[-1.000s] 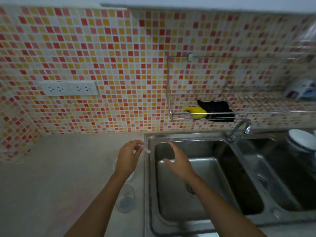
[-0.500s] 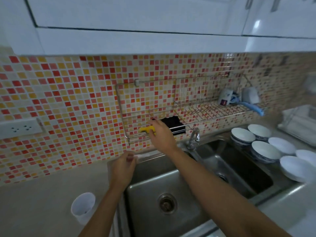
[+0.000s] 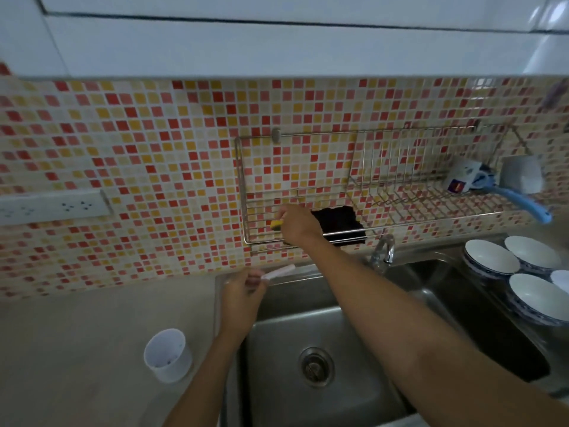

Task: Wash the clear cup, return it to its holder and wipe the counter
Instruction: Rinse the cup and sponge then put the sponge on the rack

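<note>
My left hand [image 3: 243,289] is closed at the sink's back left corner on a clear cup [image 3: 278,270]; only a pale edge of the cup shows past my fingers. My right hand [image 3: 297,224] reaches up into the wire wall rack [image 3: 400,192] and grips a yellow sponge [image 3: 276,224]. Right beside it in the rack lies a black cloth [image 3: 337,221]. A white cup-shaped holder [image 3: 167,354] stands upright on the beige counter [image 3: 77,349], left of the sink [image 3: 308,334].
A tap [image 3: 383,251] stands between the two sink basins. Several white bowls [image 3: 492,260] sit at the right. The rack's right end holds a white cup and a blue-handled brush [image 3: 520,201]. A wall socket [image 3: 55,208] is at the left.
My right hand went from over the sink up to the rack and closed on the yellow sponge. My left hand stayed at the sink corner. The view lifted toward the wall.
</note>
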